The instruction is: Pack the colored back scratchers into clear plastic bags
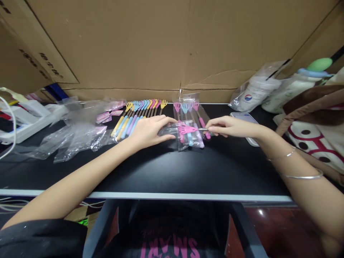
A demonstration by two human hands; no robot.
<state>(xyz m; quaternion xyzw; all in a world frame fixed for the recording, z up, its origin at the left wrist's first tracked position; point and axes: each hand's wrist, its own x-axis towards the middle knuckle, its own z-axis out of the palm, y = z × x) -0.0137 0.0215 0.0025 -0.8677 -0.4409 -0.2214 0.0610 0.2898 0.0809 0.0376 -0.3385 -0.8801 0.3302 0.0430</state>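
My right hand [221, 127] pinches a pink back scratcher [188, 129] by its shaft, the claw head pointing left. My left hand [153, 132] has its thumb and fingers around a clear plastic bag [168, 130], whose mouth faces the pink head. Whether the head touches the bag I cannot tell. Beneath and behind the pink head lie several bagged back scratchers [190, 138] in pink, blue and purple. Left of them, partly covered by my left hand, is a row of loose back scratchers [137, 118] with yellow, blue, purple and pink heads.
Empty clear bags [77, 132] and pink cards [104, 117] lie at the left, near a white power strip [29, 122]. On the right are a phone [245, 118], a bagged cup [259, 93], a bottle [295, 89] and a cloth bag [317, 136]. A cardboard wall [150, 46] stands behind.
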